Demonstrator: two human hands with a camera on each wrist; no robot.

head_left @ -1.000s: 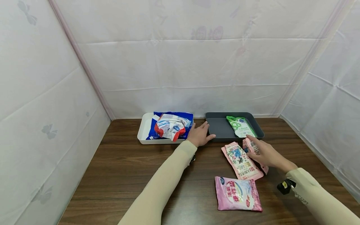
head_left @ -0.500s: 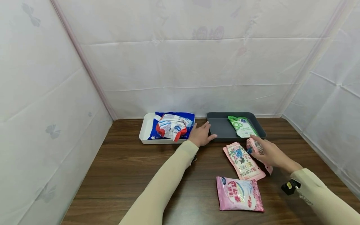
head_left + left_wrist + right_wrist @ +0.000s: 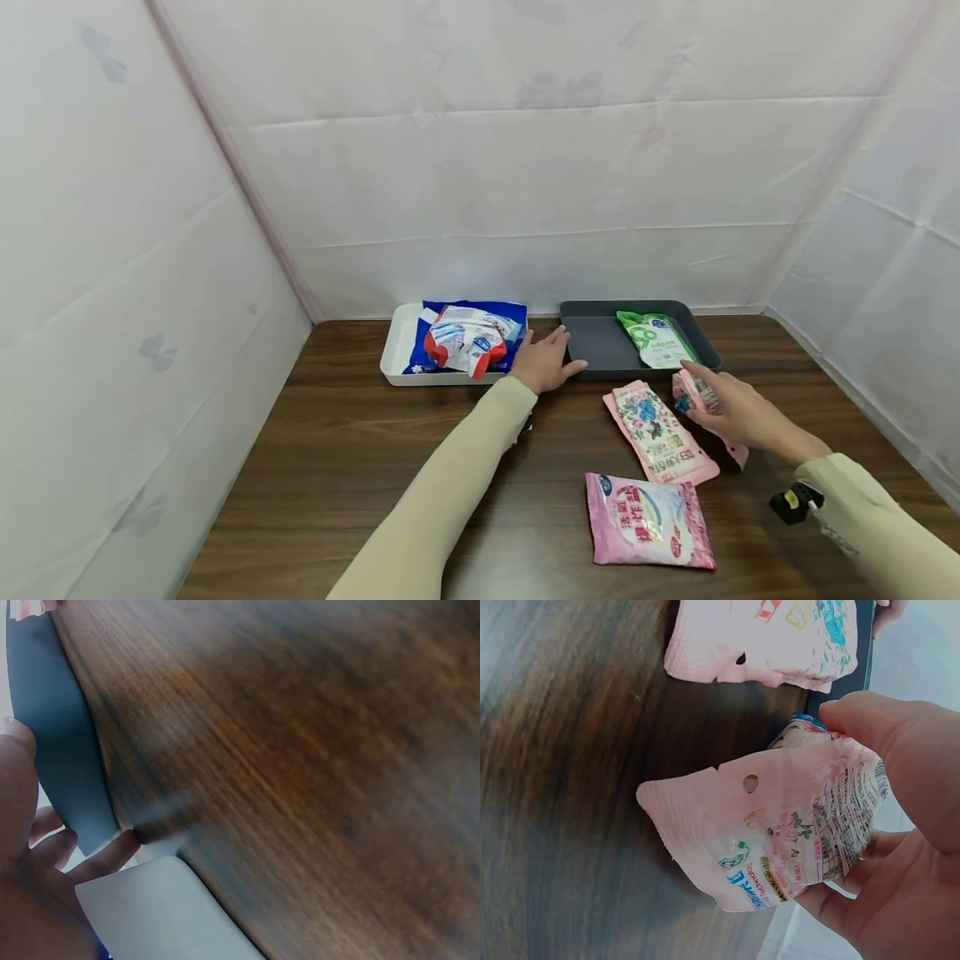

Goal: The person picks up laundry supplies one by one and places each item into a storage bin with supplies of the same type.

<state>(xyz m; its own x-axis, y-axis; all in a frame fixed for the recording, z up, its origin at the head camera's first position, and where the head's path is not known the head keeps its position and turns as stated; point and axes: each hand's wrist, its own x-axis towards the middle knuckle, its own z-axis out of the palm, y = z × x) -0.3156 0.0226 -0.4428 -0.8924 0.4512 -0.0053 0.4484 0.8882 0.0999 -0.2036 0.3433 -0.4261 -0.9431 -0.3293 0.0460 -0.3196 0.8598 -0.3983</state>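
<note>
My right hand point(image 3: 738, 412) grips a pink pouch point(image 3: 765, 825) along one side, thumb on one face and fingers behind it. In the right wrist view the pouch is tilted over the table. Beside it lies a second pink floral pouch point(image 3: 662, 432) on the wood. My left hand point(image 3: 542, 362) holds nothing, its fingers spread between the white tray point(image 3: 397, 346) and the dark grey tray point(image 3: 596, 333). In the left wrist view its fingers are near both rims; contact is hard to tell.
A blue bag point(image 3: 513, 317) and a crumpled white-and-red bag point(image 3: 465, 337) lie in the white tray. The grey tray holds a green-and-white packet point(image 3: 656, 340). A pink-purple packet point(image 3: 648, 521) lies near the front. White cloth walls point(image 3: 480, 183) enclose the wooden table point(image 3: 337, 467).
My right hand has drawn the gripped pouch slightly right, widening the gap from the other floral pouch. The left hand stays between the trays. The head view has shifted a little.
</note>
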